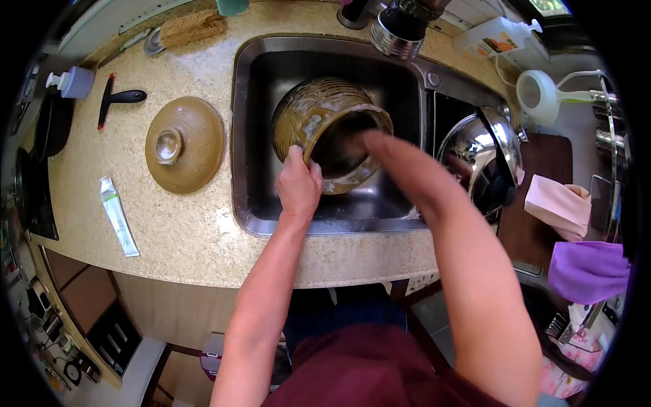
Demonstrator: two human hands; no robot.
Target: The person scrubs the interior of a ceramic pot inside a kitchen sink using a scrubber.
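A brown ribbed clay pot lies tilted in the sink, its mouth facing toward me, with whitish suds on its shoulder and rim. My left hand is closed around the near-left part of the rim. Through the mouth reaches my right hand, slightly blurred; its fingers are hidden in the dark inside, so whatever they hold does not show. On the counter left of the sink rests a matching brown lid with a round knob.
A squeegee, a white-green tube and a loofah lie on the left counter. The faucet overhangs the sink's back edge. A shiny metal pot or lid fills the right basin, beside a brown board.
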